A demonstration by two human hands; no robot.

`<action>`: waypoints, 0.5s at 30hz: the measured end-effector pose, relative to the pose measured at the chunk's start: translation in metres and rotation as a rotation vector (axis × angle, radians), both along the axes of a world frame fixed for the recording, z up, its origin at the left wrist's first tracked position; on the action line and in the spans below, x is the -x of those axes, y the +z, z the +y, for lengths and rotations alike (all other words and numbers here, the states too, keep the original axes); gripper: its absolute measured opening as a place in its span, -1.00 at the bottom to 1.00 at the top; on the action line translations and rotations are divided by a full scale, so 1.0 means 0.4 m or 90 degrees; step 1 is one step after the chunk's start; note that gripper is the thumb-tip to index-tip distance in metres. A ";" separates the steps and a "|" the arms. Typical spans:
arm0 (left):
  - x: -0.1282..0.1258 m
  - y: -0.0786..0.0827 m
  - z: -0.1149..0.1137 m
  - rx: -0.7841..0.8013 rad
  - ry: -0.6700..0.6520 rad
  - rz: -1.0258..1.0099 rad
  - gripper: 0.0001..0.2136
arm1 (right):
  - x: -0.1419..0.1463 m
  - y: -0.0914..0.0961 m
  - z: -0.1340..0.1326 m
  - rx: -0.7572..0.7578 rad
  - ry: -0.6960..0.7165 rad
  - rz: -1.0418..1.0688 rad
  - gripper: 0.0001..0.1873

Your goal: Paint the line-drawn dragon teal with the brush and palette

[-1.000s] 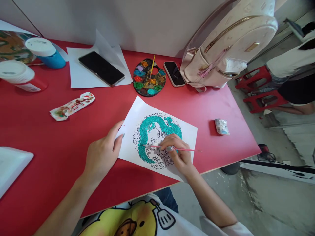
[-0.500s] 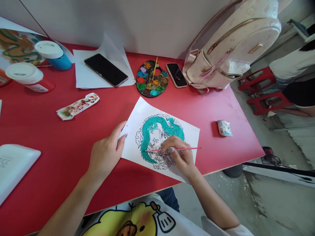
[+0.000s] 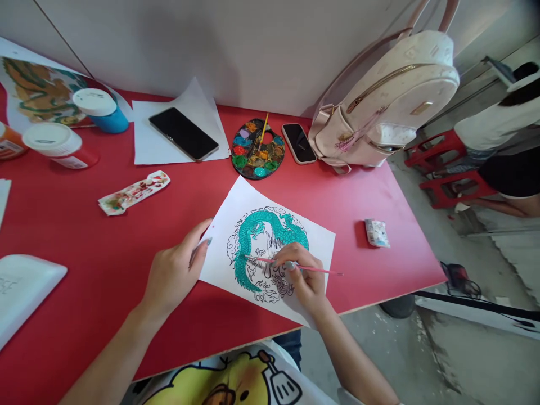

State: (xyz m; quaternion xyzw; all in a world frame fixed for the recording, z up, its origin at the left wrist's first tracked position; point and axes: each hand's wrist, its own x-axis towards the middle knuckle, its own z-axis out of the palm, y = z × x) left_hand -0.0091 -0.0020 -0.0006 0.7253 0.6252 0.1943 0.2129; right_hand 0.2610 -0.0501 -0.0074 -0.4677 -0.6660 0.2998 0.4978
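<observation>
A white sheet of paper (image 3: pixel 228 208) with a line drawing of a dragon (image 3: pixel 246 242) lies at an angle on the red table. Much of the dragon's body is painted teal. My left hand (image 3: pixel 175 273) pinches the sheet's left edge between thumb and fingers. Between the closed fingertips of my right hand (image 3: pixel 306 275) is a thin pink paintbrush (image 3: pixel 323 271). Its tip rests on the teal body at the left of the drawing. Part of the drawing is hidden under my right hand. Beyond the sheet sits a round paint palette (image 3: pixel 258 149) with a yellow brush (image 3: pixel 263 132) on it.
Two phones (image 3: pixel 184 133) (image 3: pixel 298 143) lie toward the wall, near a pale backpack (image 3: pixel 392 107). Paint jars (image 3: pixel 57 145) (image 3: pixel 101 109) and a paint-stained strip (image 3: pixel 134 193) are on the left. A small packet (image 3: pixel 377 233) lies right. People sit on red stools (image 3: pixel 458 188).
The view has shifted slightly, so the table's things appear lower. The brush handle now slants down to the right instead of lying nearly level, while its tip stays on the teal body.
</observation>
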 end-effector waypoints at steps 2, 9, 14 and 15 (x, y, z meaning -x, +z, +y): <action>0.007 -0.004 -0.002 -0.009 0.007 -0.020 -0.52 | 0.003 -0.002 -0.001 -0.005 -0.038 0.021 -0.60; 0.018 -0.023 -0.016 -0.040 0.108 -0.071 -0.66 | -0.046 0.006 -0.002 -0.015 -0.078 0.120 -0.60; 0.013 -0.019 -0.021 -0.029 0.168 -0.139 -0.73 | -0.123 0.029 0.003 -0.047 -0.094 0.200 -0.65; 0.013 -0.015 -0.022 -0.034 0.177 -0.143 -0.72 | -0.136 0.035 0.005 -0.046 -0.101 0.205 -0.64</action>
